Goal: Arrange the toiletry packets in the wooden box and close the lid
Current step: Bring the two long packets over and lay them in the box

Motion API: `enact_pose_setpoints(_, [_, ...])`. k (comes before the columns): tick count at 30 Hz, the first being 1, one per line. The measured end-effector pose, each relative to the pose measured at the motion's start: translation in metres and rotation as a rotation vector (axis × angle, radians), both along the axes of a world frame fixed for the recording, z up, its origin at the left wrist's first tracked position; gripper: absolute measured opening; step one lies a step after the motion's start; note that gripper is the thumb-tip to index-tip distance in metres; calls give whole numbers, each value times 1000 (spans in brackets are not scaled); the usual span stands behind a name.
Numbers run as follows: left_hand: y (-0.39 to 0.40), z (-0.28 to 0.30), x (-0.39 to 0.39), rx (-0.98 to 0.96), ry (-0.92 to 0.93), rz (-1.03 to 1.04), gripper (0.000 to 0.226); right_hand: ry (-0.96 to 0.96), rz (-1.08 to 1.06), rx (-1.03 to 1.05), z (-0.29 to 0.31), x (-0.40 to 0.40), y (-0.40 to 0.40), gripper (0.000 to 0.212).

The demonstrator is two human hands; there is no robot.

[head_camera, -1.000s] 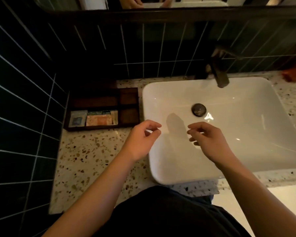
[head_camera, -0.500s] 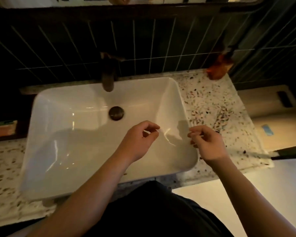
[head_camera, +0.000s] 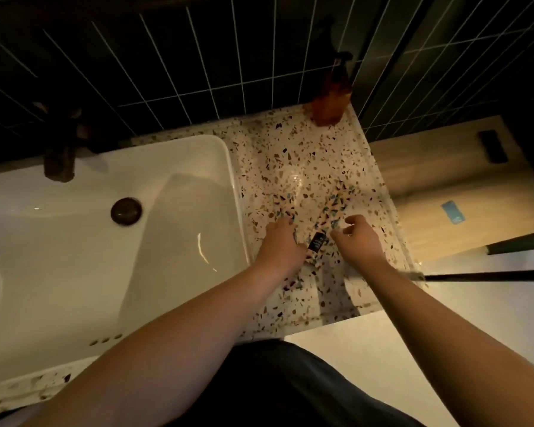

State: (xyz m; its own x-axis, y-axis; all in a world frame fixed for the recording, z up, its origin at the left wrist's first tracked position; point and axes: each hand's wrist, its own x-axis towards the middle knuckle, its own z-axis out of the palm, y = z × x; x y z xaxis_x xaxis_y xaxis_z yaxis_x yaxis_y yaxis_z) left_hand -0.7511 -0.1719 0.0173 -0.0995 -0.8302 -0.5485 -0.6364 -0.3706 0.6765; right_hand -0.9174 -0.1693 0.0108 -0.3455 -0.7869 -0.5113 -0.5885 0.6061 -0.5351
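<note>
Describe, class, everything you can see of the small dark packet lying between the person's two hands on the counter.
The small dark packet is a narrow, dark rectangle with pale print too blurred to read. It lies flat and tilted on the speckled terrazzo counter, right of the white sink. The left hand meets its left edge; the right hand hovers close beside, contact unclear.

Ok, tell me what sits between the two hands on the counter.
In the head view, a small dark packet lies on the speckled counter between the left hand and right hand.
</note>
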Motion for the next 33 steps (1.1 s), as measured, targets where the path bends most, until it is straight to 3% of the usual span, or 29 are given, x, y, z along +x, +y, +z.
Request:
enact_pose_setpoints(3, [4, -27, -10, 15, -164, -6, 62, 41, 8, 83, -22, -1, -14, 74])
enact_pose_setpoints(9, [18, -48, -14, -67, -397, -81, 65, 258, 82, 162, -40, 13, -33, 86])
enact_pose_setpoints(12, [20, -49, -12, -69, -421, -156, 66, 258, 89, 147, -45, 14, -34, 77])
enact_pose_setpoints(14, [18, -48, -8, -66, -397, -153, 65, 205, 72, 101, -48, 11, -33, 58])
enact_pose_setpoints(17, [16, -50, -4, -22, -325, -88, 58, 63, -28, 89, -48, 3, -29, 42])
enact_pose_setpoints(22, [7, -32, -10, 207, -36, 136, 61, -105, -153, 71, -36, -10, -21, 18])
enact_pose_setpoints(26, [-4, -2, -5, 253, 187, 351, 62, -194, -216, -95, -5, -3, -14, 33])
enact_pose_setpoints(30, [-5, 44, 32, 162, 402, 396, 37, -259, -167, -269, 39, 27, -7, 23])
enact_pose_setpoints(33, [3, 69, 77, 8, 427, 366, 21, -268, -85, -378, 70, 65, 0, 20])
